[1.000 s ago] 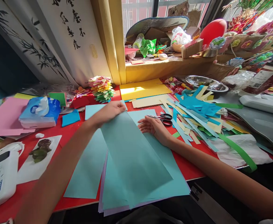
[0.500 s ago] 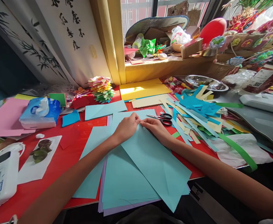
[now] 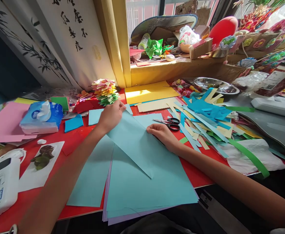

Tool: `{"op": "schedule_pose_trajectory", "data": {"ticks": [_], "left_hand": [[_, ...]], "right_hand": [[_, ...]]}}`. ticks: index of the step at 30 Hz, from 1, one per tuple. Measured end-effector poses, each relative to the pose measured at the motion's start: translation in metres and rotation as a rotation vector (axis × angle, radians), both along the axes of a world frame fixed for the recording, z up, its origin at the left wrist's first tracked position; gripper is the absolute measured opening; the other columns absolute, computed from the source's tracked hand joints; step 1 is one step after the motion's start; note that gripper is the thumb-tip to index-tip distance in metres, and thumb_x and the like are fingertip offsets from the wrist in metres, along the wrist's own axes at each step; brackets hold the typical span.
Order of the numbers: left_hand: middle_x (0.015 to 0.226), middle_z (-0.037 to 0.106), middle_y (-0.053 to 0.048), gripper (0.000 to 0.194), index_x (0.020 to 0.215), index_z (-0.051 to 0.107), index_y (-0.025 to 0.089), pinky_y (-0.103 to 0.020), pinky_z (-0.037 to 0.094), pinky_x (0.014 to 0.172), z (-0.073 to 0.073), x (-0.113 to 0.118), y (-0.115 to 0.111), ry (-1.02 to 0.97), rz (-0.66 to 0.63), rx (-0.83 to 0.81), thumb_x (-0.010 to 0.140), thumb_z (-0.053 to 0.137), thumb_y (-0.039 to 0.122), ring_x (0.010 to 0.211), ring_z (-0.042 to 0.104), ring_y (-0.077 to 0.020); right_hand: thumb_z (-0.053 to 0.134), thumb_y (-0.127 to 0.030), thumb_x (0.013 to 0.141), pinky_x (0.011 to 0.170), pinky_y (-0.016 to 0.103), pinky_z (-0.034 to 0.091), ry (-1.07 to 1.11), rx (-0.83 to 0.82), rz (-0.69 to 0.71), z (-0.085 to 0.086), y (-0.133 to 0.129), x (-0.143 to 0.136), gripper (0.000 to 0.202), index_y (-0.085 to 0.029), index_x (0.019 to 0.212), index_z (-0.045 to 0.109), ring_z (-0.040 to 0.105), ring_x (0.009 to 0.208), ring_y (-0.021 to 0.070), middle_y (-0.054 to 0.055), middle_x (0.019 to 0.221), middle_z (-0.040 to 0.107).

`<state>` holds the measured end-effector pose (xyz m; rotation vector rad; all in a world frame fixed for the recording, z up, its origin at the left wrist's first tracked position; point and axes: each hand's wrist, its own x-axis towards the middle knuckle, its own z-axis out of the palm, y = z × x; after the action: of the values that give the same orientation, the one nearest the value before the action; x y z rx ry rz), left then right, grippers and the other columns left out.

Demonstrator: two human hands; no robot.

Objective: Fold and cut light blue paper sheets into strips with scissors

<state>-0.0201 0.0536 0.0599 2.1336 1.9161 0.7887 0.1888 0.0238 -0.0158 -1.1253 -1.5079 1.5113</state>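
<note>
A light blue paper sheet (image 3: 132, 138) slants over a stack of light blue and lilac paper (image 3: 144, 198), its pointed lower corner resting on the stack. My left hand (image 3: 112, 115) pinches the sheet's upper left part and lifts it. Fingers of my right hand (image 3: 160, 132) are closed together at the sheet's right edge; whether the paper is folded or torn there I cannot tell. Black-handled scissors (image 3: 173, 124) lie open-bladed just beyond my right hand. To the left of the stack lies another light blue sheet (image 3: 91, 182).
Paper strips (image 3: 201, 120) in blue, cream and green are heaped at the right, before a metal dish (image 3: 215, 86). A layered paper stack (image 3: 105, 92) stands behind, near yellow sheets (image 3: 149, 92). A tissue pack (image 3: 41, 117) sits at the left on the red table (image 3: 81, 138).
My left hand has moved left and away from my right hand, drawing the sheet's upper part with it. The sheet's lower corner has swung up and left. My right hand stays nearly still.
</note>
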Motion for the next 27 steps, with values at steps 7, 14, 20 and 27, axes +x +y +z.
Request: {"op": "schedule_pose_trajectory", "data": {"ticks": [7,14,20,27], "left_hand": [[0.076,0.059,-0.002,0.017,0.081,0.051,0.019,-0.023,0.026,0.055,0.021,-0.032,0.005,0.058,0.077,0.089,0.084,0.043,0.033,0.066,0.046,-0.0137],[0.083,0.060,-0.001,0.019,0.090,0.056,0.017,-0.019,0.030,0.061,0.037,-0.057,0.004,0.120,0.128,0.132,0.084,0.045,0.032,0.075,0.048,-0.0123],[0.078,0.056,0.001,0.021,0.093,0.058,0.018,-0.017,0.029,0.061,0.051,-0.087,0.001,0.140,0.290,0.234,0.085,0.044,0.031,0.072,0.044,-0.0091],[0.071,0.045,0.003,0.025,0.092,0.055,0.011,-0.016,0.028,0.059,0.063,-0.072,-0.010,-0.247,0.185,0.050,0.083,0.046,0.032,0.062,0.035,-0.0043]], "right_hand": [[0.054,-0.038,0.074,0.050,0.023,0.033,-0.056,0.111,0.005,-0.002,0.001,-0.001,0.021,-0.019,0.074,0.062,0.046,0.055,0.0099,-0.001,0.065,0.056],[0.059,-0.037,0.074,0.065,0.028,0.048,0.063,-0.012,0.076,-0.001,0.002,-0.004,0.019,-0.018,0.073,0.059,0.062,0.064,0.0141,0.000,0.070,0.061],[0.059,-0.034,0.075,0.070,0.032,0.053,0.138,-0.041,0.090,0.004,-0.001,-0.004,0.019,-0.015,0.072,0.058,0.065,0.067,0.0159,0.006,0.073,0.067],[0.061,-0.035,0.074,0.074,0.030,0.051,0.269,-0.048,0.001,-0.001,0.002,-0.004,0.019,-0.016,0.077,0.060,0.064,0.072,0.0148,0.005,0.078,0.067]]}}
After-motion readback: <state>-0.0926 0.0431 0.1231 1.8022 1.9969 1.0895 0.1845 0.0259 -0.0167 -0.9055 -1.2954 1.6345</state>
